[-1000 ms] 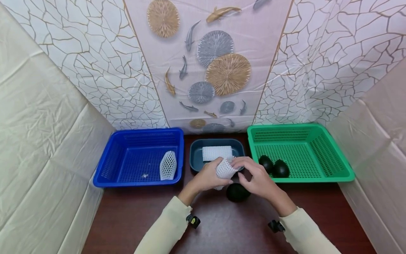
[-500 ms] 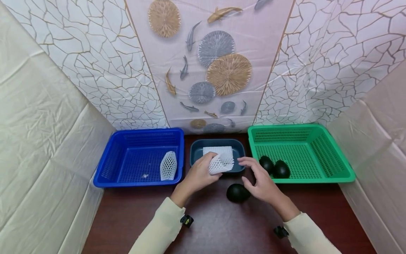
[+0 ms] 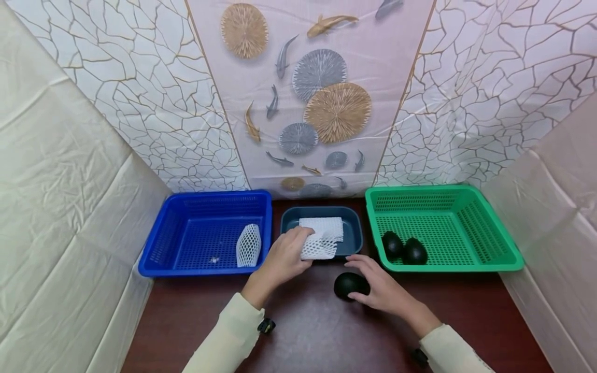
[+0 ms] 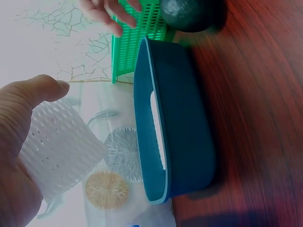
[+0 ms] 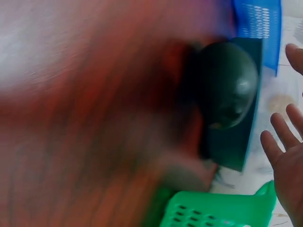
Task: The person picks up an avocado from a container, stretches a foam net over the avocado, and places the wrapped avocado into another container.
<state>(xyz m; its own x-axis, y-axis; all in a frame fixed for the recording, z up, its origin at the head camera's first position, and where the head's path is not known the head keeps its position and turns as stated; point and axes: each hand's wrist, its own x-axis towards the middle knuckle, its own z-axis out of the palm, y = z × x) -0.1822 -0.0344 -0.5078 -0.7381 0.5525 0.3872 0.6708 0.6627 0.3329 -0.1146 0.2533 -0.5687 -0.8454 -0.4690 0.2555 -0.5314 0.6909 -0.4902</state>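
My left hand (image 3: 282, 259) grips a white foam net sleeve (image 3: 319, 249) above the front of the small teal tub (image 3: 353, 239). In the left wrist view the foam net sleeve (image 4: 61, 146) hangs flattened, with the thumb over its edge. Another white foam net (image 3: 321, 223) lies inside the tub. On the table before the tub rests a dark avocado (image 3: 347, 286). My right hand (image 3: 384, 290) reaches around its right side with parted fingers. The right wrist view shows the avocado (image 5: 229, 85) lying apart from the spread fingers (image 5: 284, 132).
A blue basket (image 3: 198, 270) stands on the left, with a netted foam sleeve (image 3: 249, 246) and a small white scrap (image 3: 214, 259) in it. To the right, a green basket (image 3: 466, 268) holds two dark avocados (image 3: 414, 252). Fabric walls enclose the table (image 3: 322, 331).
My left hand has drawn the foam net sleeve leftward, out of the right hand's fingers. My right hand has let go of it and come down beside the avocado.
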